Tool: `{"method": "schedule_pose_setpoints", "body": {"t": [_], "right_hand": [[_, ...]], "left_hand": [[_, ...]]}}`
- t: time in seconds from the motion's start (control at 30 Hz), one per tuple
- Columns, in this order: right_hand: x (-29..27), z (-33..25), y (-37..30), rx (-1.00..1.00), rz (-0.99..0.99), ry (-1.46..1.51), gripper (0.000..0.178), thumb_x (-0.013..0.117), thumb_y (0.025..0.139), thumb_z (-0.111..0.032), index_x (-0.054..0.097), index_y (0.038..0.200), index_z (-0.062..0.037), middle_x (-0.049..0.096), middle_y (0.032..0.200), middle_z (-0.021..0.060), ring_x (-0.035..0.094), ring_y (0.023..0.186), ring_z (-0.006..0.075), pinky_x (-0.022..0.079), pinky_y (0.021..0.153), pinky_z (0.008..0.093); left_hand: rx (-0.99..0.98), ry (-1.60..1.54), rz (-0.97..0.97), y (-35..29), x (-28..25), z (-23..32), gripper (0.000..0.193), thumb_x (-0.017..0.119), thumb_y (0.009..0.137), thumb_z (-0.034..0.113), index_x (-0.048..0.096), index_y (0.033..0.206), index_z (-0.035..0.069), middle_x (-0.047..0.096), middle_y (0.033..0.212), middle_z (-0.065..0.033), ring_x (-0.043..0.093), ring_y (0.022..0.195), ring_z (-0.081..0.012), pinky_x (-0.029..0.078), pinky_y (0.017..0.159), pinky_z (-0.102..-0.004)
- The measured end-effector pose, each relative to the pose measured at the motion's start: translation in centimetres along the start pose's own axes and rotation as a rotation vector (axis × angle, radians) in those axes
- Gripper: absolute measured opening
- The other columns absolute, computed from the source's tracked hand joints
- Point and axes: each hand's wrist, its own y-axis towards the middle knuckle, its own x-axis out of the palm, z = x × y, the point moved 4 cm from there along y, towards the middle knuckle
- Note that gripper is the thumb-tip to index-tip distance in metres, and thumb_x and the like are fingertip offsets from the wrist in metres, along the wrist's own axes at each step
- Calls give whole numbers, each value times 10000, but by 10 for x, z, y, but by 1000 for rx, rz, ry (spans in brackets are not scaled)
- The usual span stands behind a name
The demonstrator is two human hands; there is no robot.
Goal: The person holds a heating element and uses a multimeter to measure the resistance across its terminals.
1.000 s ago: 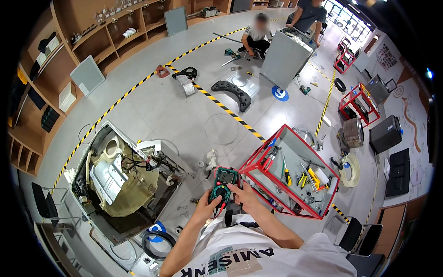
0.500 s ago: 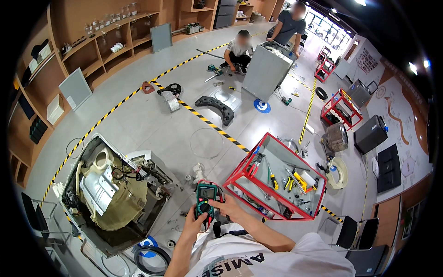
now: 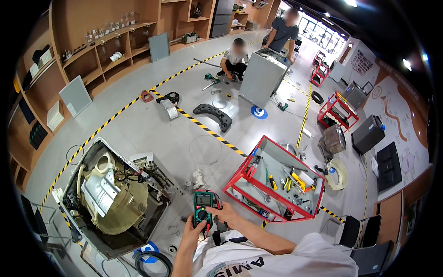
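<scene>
A green and black multimeter (image 3: 210,201) with a round dial and a lit grey display is held upright in front of my chest. My left hand (image 3: 191,234) grips its lower left side, with the thumb near the dial. My right hand (image 3: 227,214) holds its right side, one digit reaching over the face just above the dial. Red and black test leads (image 3: 207,229) hang at its lower end, partly hidden by my hands. Where the probe tips are, I cannot make out.
To the left stands an opened washing machine (image 3: 121,203) with a yellowed tub and loose wires. A red-framed tool trolley (image 3: 240,177) with pliers and screwdrivers is at the right. Farther off, two people are at a grey cabinet (image 3: 260,78); a black curved counterweight (image 3: 213,114) lies on the floor.
The view has shifted slightly. Both hands keep hold of the multimeter, which sits a little lower in the picture, and its display reading looks different.
</scene>
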Motion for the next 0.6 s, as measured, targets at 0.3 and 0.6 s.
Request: {"method": "schedule_pose_setpoints", "body": {"t": [0.3,0.6], "right_hand": [[-6,17,-13,72,91,-70,339,795,760,-314,590,862,-64,465,603,-54,372,437,47,253,385,250],[1,21,-24,-12,9,90,161,707,843,-174,590,867,-66,514,593,-42,389,394,41,276,352,228]], "left_hand": [[8,-55,47,-18,0,-16,485,642,856,22,406,1277,-26,590,1073,-93,613,926,-158,517,796,-289],[108,129,-8,-33,7,-6,608,675,870,146,363,1365,-15,555,1158,-75,534,1023,-109,461,868,-258]]}}
